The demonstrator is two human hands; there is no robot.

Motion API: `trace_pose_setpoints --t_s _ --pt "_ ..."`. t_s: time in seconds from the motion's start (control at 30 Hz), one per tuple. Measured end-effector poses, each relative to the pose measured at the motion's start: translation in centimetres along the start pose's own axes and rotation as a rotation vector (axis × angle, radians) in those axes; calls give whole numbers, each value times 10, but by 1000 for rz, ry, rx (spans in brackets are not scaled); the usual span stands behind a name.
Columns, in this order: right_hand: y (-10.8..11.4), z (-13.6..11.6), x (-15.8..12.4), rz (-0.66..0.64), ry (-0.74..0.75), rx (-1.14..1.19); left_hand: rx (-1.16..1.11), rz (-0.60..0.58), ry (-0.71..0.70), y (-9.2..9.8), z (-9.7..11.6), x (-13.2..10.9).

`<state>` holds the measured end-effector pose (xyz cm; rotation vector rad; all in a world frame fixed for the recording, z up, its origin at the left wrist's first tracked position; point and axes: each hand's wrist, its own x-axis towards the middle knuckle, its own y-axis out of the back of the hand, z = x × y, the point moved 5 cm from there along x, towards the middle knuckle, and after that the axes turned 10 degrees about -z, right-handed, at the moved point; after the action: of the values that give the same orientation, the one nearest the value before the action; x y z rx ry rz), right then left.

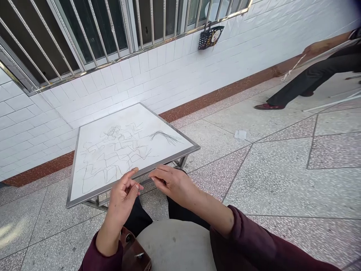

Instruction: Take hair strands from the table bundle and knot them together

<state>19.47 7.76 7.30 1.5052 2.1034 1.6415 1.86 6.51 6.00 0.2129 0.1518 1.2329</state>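
My left hand [122,198] is raised at the near edge of a low white-topped table [93,137], thumb pressed toward the bent fingers, index finger stretched forward. To its right, my right hand [176,186] has thumb and fingertips pinched together, a small gap from the left. Whatever lies in either pinch is too fine to make out. Many thin dark bent strands [117,154], like wire or thread, are spread over the tabletop. A looser bundle of longer dark strands [165,135] rests near the table's right corner.
A round pale pad [175,244] is at my lap, beside a brown box-like thing [135,252] with metal fittings. Behind the table is a white tiled wall [169,71] with barred windows and a hanging basket [210,37]. Another person's leg [304,81] and hand appear at right.
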Motion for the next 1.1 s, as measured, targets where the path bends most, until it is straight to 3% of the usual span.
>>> trace_pose_setpoints --t_s 0.2,0.67,0.93,1.1 --pt "-3 1 -1 50 -74 -43 67 -95 -53 -14 2 0" --pt "-5 0 -4 136 -133 9 -21 -99 -94 -19 -5 0" --pt "-9 -1 -6 148 -165 112 -31 -105 -51 -32 -7 -2" --pt "-6 -2 -9 144 -179 157 -55 -95 -72 -27 -6 -5"
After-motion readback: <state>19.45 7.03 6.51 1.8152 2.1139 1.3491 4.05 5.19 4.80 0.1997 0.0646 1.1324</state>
